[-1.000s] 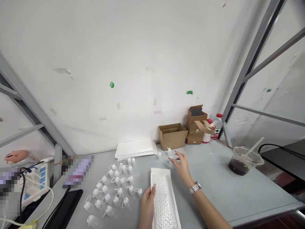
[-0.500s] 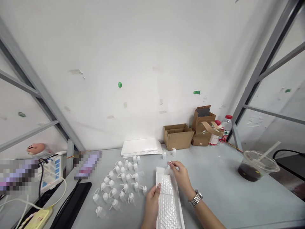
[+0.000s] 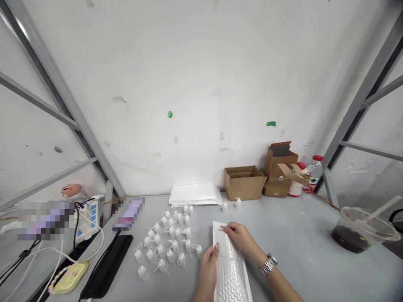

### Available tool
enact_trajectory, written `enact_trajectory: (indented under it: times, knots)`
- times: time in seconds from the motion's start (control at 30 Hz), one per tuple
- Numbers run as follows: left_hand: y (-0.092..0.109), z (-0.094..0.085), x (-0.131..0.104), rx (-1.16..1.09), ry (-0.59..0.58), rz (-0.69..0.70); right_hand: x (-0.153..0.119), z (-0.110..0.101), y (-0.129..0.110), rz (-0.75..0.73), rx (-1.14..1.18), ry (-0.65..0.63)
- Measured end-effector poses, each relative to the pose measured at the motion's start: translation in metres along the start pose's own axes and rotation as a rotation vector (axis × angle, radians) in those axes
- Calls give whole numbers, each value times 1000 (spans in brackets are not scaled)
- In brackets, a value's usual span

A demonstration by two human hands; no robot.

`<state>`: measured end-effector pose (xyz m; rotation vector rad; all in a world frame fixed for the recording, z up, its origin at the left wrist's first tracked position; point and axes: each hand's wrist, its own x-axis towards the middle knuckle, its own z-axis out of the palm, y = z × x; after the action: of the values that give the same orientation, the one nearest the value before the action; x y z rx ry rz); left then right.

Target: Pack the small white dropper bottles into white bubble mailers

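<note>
A white bubble mailer (image 3: 231, 272) lies lengthwise in front of me, its flap end pointing away. My left hand (image 3: 208, 266) grips its left edge, thumb on top. My right hand (image 3: 237, 235) is closed in a pinch at the mailer's mouth, just below the flap; what sits between the fingertips is too small to make out. Left of the mailer stand several small translucent squeeze bottles (image 3: 160, 251) with white caps, some with tethered tips. Two more capped bottles, one a white-capped bottle (image 3: 238, 204), stand beyond my right hand.
Behind lie stacked white mailers (image 3: 193, 193), beside an open cardboard box (image 3: 245, 184) and a brown paper bag (image 3: 278, 180). A cup of dark drink (image 3: 349, 239) stands at right. At left are a black slab (image 3: 108, 264), a blurred phone, cables and a power strip (image 3: 90, 218).
The view has shifted left, so things appear further right. My right hand has lowered to the mailer's mouth; the clear bottle it held there no longer shows. My left hand keeps its grip.
</note>
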<state>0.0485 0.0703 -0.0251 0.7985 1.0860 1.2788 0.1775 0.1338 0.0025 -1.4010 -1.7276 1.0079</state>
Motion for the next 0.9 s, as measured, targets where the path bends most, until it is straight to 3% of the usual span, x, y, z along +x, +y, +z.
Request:
enact_trajectory:
  times: [0.1, 0.17, 0.3, 0.37, 0.67, 0.77, 0.9]
  knots:
    - [0, 0, -1, 10, 23, -6, -1, -2, 0, -44, -54, -45]
    - [-2, 0, 0, 15, 26, -14, 3, -7, 1, -87, -40, 13]
    - [-4, -1, 1, 16, 24, -25, 20, -21, 1, -146, -25, 369]
    - [-3, -1, 0, 21, 24, -36, 32, -25, 1, -139, -79, 474]
    - [2, 0, -1, 65, 22, -13, 74, -6, 0, -170, -178, 388]
    - [0, -1, 0, 88, 26, -14, 70, -6, -6, -221, -156, 403]
    - [-3, -2, 3, 96, 13, -14, 43, -14, -17, -280, -101, 442]
